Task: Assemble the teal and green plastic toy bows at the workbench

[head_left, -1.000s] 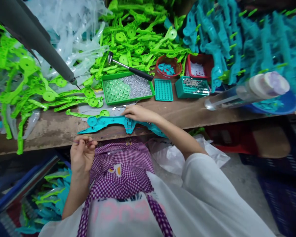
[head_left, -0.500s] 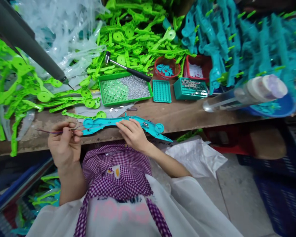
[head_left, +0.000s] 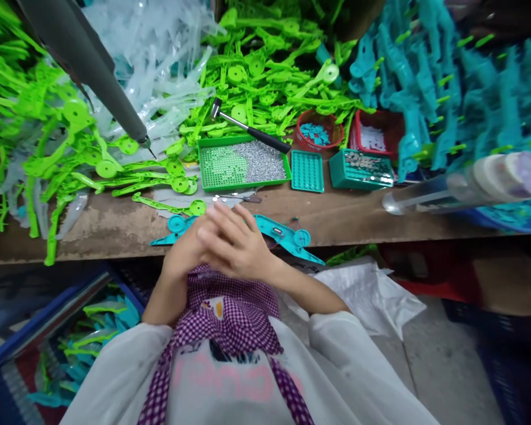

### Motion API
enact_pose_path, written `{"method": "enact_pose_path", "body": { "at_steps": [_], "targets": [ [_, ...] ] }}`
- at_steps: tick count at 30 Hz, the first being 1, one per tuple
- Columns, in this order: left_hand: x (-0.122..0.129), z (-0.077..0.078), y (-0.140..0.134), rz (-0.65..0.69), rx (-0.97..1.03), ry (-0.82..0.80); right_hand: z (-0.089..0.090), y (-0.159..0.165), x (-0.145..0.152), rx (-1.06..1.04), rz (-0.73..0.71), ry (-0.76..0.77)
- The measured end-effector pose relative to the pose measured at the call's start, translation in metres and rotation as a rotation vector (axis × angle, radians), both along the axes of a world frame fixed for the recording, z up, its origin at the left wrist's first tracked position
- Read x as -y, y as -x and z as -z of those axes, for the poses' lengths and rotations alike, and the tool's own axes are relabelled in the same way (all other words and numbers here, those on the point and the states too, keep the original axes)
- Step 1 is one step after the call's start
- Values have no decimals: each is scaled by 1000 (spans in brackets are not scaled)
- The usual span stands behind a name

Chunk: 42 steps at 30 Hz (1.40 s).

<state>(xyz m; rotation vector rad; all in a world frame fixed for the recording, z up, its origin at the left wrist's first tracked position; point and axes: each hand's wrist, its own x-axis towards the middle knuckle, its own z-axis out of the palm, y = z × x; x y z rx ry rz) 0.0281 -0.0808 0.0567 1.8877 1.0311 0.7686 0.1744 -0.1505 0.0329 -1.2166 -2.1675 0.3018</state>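
Note:
A long turquoise plastic part [head_left: 287, 236] with a round disc near each end lies along the table's front edge, its middle hidden by my hands. A small metal piece sits in its right half, and a thin dark wire shows by the right disc. My right hand [head_left: 239, 245] is over the middle of the part, fingers stretched out and somewhat apart, overlapping my left hand. Of my left hand [head_left: 188, 245], the back and wrist show; its fingers are mostly covered, so whether it holds anything is hidden.
Behind the part are a green tray [head_left: 207, 183] of small metal pieces, a hammer [head_left: 265, 139], a small turquoise tray [head_left: 307, 171], a turquoise box [head_left: 340, 171] and red containers [head_left: 321, 127]. A power screwdriver [head_left: 119, 100] hangs at left. A clear bottle [head_left: 451, 180] leans at right.
My left hand has moved right from the part's left end, where it pinched thin wires, to meet my right hand at the middle. Those wires no longer show at left. The view has shifted slightly.

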Motion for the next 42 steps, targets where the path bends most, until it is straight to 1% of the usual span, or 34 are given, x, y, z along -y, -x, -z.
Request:
{"method": "enact_pose_path", "body": {
  "at_steps": [2,4,6,8,10,12,13,15,16,17,19,21,22,23,25,27,28,30,31,35,37,40,42],
  "targets": [
    [17,4,7,115,-21,11,-2,3,-5,-65,33,205],
    [29,10,20,135,-36,17,0,0,-6,-120,91,420],
    [36,15,32,128,-13,54,1,-7,-3,-124,85,573],
    [39,19,40,196,50,131,1,-15,2,-119,-23,642],
    [39,21,42,287,133,217,0,-24,7,-146,-170,669],
    [37,21,40,348,217,303,-2,-32,11,-185,-290,679],
    [36,22,38,356,261,354,-3,-35,14,-206,-313,679],
    [35,27,32,317,366,471,-3,-42,20,-239,-269,668],
    [35,31,29,276,420,529,-1,-46,24,-257,-202,656],
    [36,37,25,225,468,581,3,-50,27,-279,-102,637],
    [42,50,19,94,521,662,14,-58,33,-327,178,555],
    [52,61,14,-84,527,733,31,-66,34,-367,451,466],
    [57,66,11,-180,532,779,39,-69,34,-375,540,432],
    [61,69,9,-262,549,838,47,-72,32,-375,586,410],
    [66,71,4,-361,633,971,58,-73,28,-366,574,401],
    [66,71,-1,-387,752,1065,62,-73,24,-359,514,397],
    [64,71,-4,-394,808,1082,62,-73,22,-355,486,397],
    [57,73,-9,-415,872,1064,59,-72,18,-330,448,386],
    [54,75,-12,-429,873,1046,57,-71,17,-302,439,371],
    [44,82,-22,-435,774,961,53,-68,10,-152,368,314],
    [43,83,-25,-444,762,931,51,-68,7,-134,335,298],
    [42,83,-26,-486,777,940,47,-68,6,-191,405,323],
    [42,83,-25,-487,782,958,44,-67,7,-173,455,361]
  ]
}}
